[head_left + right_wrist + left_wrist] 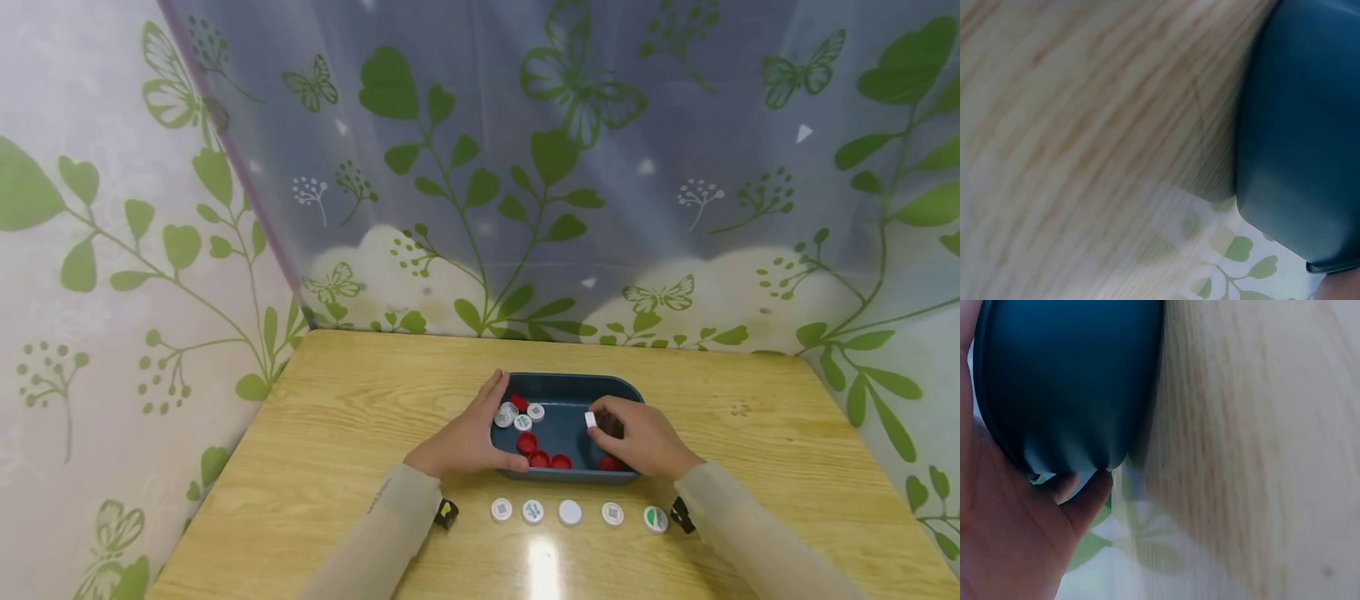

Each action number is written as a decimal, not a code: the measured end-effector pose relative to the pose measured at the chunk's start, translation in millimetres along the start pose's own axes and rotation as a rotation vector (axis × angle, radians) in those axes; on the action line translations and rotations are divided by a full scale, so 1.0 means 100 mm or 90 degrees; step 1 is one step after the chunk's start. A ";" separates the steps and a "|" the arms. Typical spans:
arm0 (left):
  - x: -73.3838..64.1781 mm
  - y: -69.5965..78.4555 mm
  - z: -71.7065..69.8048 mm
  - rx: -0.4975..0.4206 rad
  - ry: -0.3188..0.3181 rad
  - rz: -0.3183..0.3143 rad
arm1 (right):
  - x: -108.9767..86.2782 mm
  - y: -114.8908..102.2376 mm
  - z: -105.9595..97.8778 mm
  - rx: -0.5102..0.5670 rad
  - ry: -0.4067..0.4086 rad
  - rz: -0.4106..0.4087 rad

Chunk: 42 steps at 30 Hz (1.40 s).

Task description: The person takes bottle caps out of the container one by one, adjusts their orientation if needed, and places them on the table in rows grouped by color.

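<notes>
A dark blue rectangular tray (562, 477) sits on the table, holding white and red bottle caps. My left hand (467, 433) grips its left end, thumb along the near rim and fingers at the far left corner. In the left wrist view, fingers (1088, 503) wrap the tray's outer wall. Over the tray's right part, my right hand (637, 433) pinches a white bottle cap (590, 420) between thumb and fingers. Several white caps (522, 422) lie at the tray's left, with red caps (539, 458) along its near side. Another red cap (609, 462) is partly hidden under the right hand.
In front of the tray, a row of white caps (570, 512) with printed or plain tops lies on the wooden table (360, 392). Dark wrist straps (446, 514) show below both sleeves. A leaf-patterned curtain (480, 208) hangs behind the table's back edge.
</notes>
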State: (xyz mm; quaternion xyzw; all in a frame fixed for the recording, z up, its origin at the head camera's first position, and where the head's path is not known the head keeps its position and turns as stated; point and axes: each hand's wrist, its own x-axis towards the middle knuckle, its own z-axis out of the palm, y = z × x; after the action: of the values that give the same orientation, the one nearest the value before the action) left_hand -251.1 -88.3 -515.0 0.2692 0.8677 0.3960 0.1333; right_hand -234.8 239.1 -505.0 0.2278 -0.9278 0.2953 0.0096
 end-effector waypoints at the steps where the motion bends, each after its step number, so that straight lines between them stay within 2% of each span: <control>1: 0.00 -0.01 0.00 -0.003 0.000 0.002 | 0.00 0.00 0.00 0.002 0.005 0.007; 3: -0.01 -0.03 0.01 -0.012 -0.002 0.001 | -0.01 0.00 0.01 -0.018 0.031 0.000; 7: -0.02 0.00 0.03 -0.018 0.000 -0.013 | -0.03 -0.08 -0.01 -0.137 0.120 -0.090; 10: -0.02 0.04 0.03 -0.011 -0.001 -0.016 | -0.11 -0.31 -0.08 -0.195 0.191 -0.169; 13: 0.00 0.07 0.02 -0.008 -0.004 -0.002 | -0.23 -0.67 -0.10 -0.181 0.210 -0.227; 15: 0.02 0.08 0.02 -0.010 -0.005 0.008 | -0.33 -0.93 -0.04 -0.185 0.189 -0.268; 17: 0.03 0.08 0.01 -0.015 -0.006 0.011 | -0.42 -1.17 0.08 -0.201 0.132 -0.286; 18: 0.03 0.07 0.01 -0.015 -0.007 0.012 | -0.47 -1.27 0.15 -0.213 0.088 -0.285; 21: 0.02 0.06 0.02 -0.015 -0.010 0.011 | -0.57 -1.47 0.38 -0.238 -0.061 -0.253; 24: 0.01 0.04 0.03 -0.015 -0.011 0.012 | -0.61 -1.54 0.57 -0.241 -0.159 -0.212; 26: 0.01 0.04 0.04 -0.016 -0.008 0.010 | -0.60 -1.54 0.68 -0.246 -0.174 -0.202; 32: 0.00 0.02 0.04 -0.024 -0.003 0.013 | -0.53 -1.56 0.85 -0.245 -0.160 -0.169; 38: -0.01 0.00 0.03 -0.016 -0.008 0.017 | -0.45 -1.59 0.93 -0.243 -0.182 -0.124; 42: -0.03 0.00 0.00 -0.009 -0.001 0.013 | -0.40 -1.63 0.95 -0.261 -0.186 -0.111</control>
State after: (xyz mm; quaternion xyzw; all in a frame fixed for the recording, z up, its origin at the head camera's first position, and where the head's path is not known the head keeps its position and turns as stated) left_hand -248.9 -89.7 -515.1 0.2774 0.8620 0.4032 0.1319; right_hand -118.2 85.4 -500.8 0.3403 -0.9367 0.0629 -0.0527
